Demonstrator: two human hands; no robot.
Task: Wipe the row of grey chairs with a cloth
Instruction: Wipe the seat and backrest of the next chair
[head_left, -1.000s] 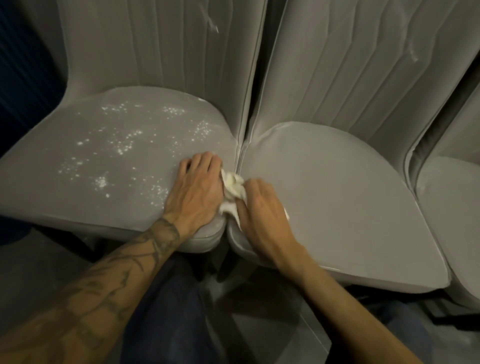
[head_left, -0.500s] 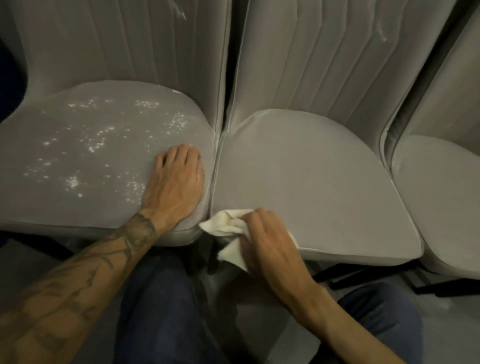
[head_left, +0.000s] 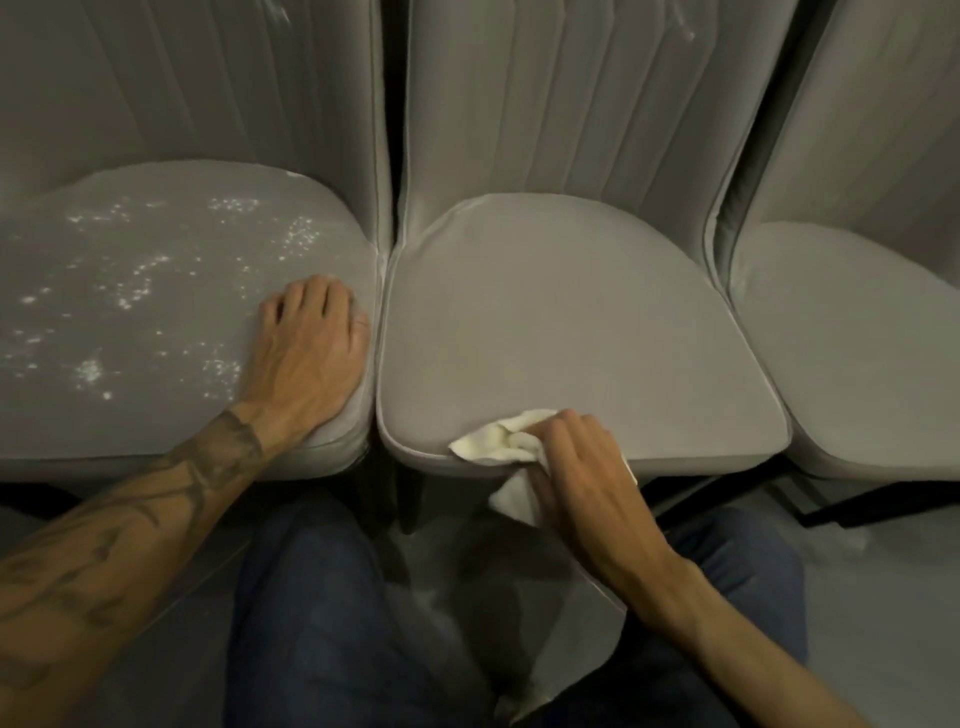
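Three grey upholstered chairs stand side by side. The left chair (head_left: 156, 270) has white specks scattered over its seat. My left hand (head_left: 306, 353) rests flat on that seat's right front corner, fingers pointing toward the backrest. The middle chair (head_left: 561, 322) has a plain seat. My right hand (head_left: 587, 478) grips a crumpled white cloth (head_left: 498, 441) against the front edge of the middle seat, part of the cloth hanging below the rim. The right chair (head_left: 857, 353) is only partly in view.
Narrow dark gaps separate the chair backs. Black chair legs (head_left: 852, 501) show under the seats above a grey floor. My knees in blue trousers (head_left: 311, 623) are just in front of the seats.
My right hand slid the cloth out of the gap between the left and middle seats and rightward along the middle seat's front edge. My left hand stayed on the left seat.
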